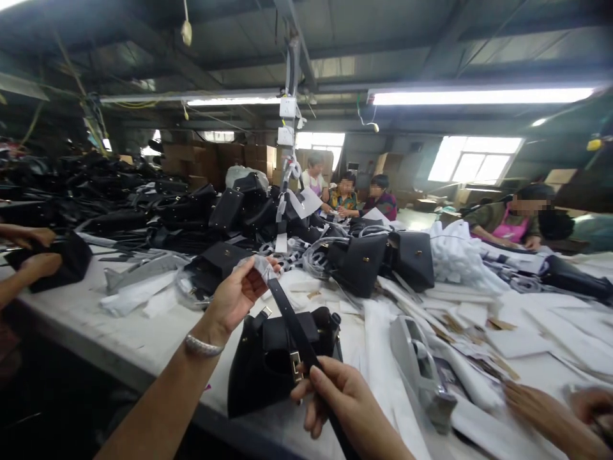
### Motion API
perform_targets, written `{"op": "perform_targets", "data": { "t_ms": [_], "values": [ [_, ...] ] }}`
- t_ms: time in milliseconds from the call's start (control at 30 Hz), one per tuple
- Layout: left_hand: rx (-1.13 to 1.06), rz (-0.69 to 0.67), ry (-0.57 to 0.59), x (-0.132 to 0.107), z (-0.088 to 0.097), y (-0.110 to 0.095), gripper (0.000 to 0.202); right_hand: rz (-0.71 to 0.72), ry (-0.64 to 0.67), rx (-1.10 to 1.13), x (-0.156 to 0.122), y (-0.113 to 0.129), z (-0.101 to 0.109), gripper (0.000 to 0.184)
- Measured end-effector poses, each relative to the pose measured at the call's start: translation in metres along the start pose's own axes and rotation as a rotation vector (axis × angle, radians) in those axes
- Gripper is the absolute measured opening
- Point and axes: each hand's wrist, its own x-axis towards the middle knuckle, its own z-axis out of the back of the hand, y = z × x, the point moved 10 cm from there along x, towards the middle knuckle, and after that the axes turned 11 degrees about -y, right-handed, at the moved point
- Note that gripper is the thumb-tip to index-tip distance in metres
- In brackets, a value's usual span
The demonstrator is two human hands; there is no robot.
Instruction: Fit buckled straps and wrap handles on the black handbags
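Note:
My left hand is raised over the table, its fingers pinched on the upper end of a black strap, where a bit of clear plastic wrap sits. My right hand grips the same strap lower down, just below its metal buckle. The strap runs taut and slanted between both hands. Under it lies a black handbag on the white table, near the front edge. A silver bracelet is on my left wrist.
Heaps of black bags fill the table's left and middle; two more bags stand behind. White wrapping paper and strips cover the right. Another person's hands hold a bag at left; other hands rest at right. Several people sit beyond.

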Motion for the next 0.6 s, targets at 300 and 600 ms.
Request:
{"op": "perform_targets", "data": {
  "t_ms": [300,600],
  "values": [
    [0.068,-0.003,-0.045,-0.012,-0.004,-0.005,0.03,0.083,-0.099,-0.145,-0.012,-0.041,0.018,0.057],
    [0.293,0.121,0.244,-0.047,-0.044,-0.002,0.032,0.165,-0.008,0.041,-0.002,-0.001,-0.011,0.066]
  ]
}}
